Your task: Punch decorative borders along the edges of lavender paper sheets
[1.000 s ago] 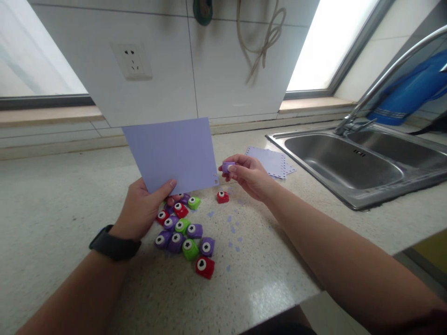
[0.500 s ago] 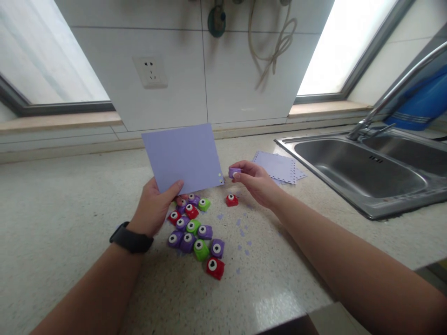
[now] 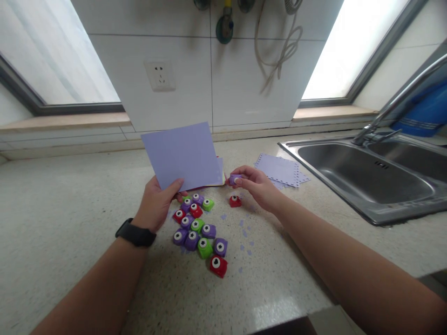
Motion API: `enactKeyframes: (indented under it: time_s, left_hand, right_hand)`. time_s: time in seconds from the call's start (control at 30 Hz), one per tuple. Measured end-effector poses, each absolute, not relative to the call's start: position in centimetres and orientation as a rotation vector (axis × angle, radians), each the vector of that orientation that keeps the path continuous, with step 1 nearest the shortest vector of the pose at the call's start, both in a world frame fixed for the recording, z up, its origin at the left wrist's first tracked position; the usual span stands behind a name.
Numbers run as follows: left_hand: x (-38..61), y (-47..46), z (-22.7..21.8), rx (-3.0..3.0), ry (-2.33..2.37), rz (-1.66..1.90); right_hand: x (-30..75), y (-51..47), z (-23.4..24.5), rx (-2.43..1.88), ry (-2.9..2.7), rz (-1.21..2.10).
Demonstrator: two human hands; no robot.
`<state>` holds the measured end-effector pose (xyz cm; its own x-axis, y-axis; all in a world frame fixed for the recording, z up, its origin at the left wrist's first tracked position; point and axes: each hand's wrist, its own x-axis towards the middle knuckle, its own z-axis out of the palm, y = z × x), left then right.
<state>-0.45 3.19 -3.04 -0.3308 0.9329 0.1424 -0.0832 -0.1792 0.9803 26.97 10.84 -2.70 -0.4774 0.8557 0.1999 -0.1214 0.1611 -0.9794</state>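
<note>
My left hand (image 3: pixel 156 204) pinches the lower edge of a lilac paper sheet (image 3: pixel 181 153) and holds it up over the counter. My right hand (image 3: pixel 254 185) is closed on a small purple paper punch (image 3: pixel 233 179) at the sheet's lower right corner. Below the sheet lies a cluster of several small punches (image 3: pixel 199 230) in purple, green and red. One red punch (image 3: pixel 235 201) sits apart, just under my right hand. Small lilac paper cut-outs (image 3: pixel 244 232) are scattered on the speckled countertop (image 3: pixel 70 218).
A stack of lilac sheets with punched edges (image 3: pixel 279 168) lies right of my right hand. A steel sink (image 3: pixel 370 174) with a tap (image 3: pixel 394 104) fills the right side. Behind are a tiled wall with a socket (image 3: pixel 159 75), hanging cord (image 3: pixel 279 56) and windows.
The camera has tilted up a little. The sheet has lowered and tilted back, and my right hand with the purple punch has moved to its lower right corner.
</note>
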Motion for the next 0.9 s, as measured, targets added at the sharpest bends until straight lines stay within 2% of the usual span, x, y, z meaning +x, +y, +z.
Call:
enactKeyframes:
  time_s: [0.37,0.6,0.77,0.9]
  left_hand:
    - [-0.67,3.35,-2.72,0.984,1.212,1.701]
    - [-0.65,3.46,-2.88,0.963,1.209,1.696]
    - [-0.79,3.61,-3.13,0.962,1.19,1.689]
    - [-1.01,3.9,-3.59,0.966,1.175,1.708]
  right_hand:
    - [27.01,10.44,-2.17,-0.921,-1.825,1.214]
    - [27.3,10.98,-2.29,-1.215,-2.137,0.965]
    - [27.81,11.36,-2.36,-1.13,-2.379,0.689]
    - [27.86,11.27,-2.0,-1.201,-2.428,0.615]
